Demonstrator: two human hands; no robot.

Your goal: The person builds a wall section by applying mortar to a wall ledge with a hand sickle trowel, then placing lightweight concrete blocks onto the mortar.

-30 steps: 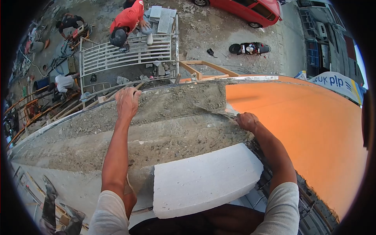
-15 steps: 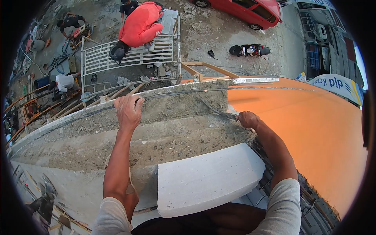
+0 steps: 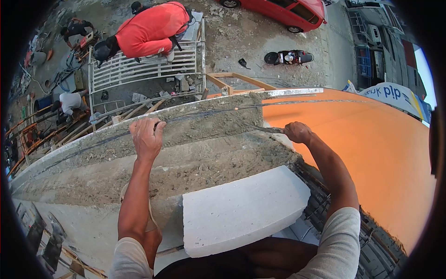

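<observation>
My left hand [image 3: 147,135] is closed around something dark at the mortar-covered ledge, too small to make out. In my right hand [image 3: 297,132] is the handle of a trowel [image 3: 267,129], its blade against the wet mortar [image 3: 232,122] near the ledge's right end. A dark cable [image 3: 200,113] runs along the ledge between the mortar and a pale straight edge board [image 3: 290,92]. Close to my body, a white block [image 3: 246,209] lies below the rough mortar strip [image 3: 209,174].
An orange wall surface [image 3: 362,153] lies to the right. Beyond the ledge are a white metal scaffold [image 3: 148,65], a person in red [image 3: 151,30], other people, a motorcycle [image 3: 289,57] and a red car [image 3: 288,11]. Rebar [image 3: 325,200] sits beside the block.
The trowel in my right hand has shifted slightly and lies flatter. The person in red has leaned further left. The whole view has moved a little.
</observation>
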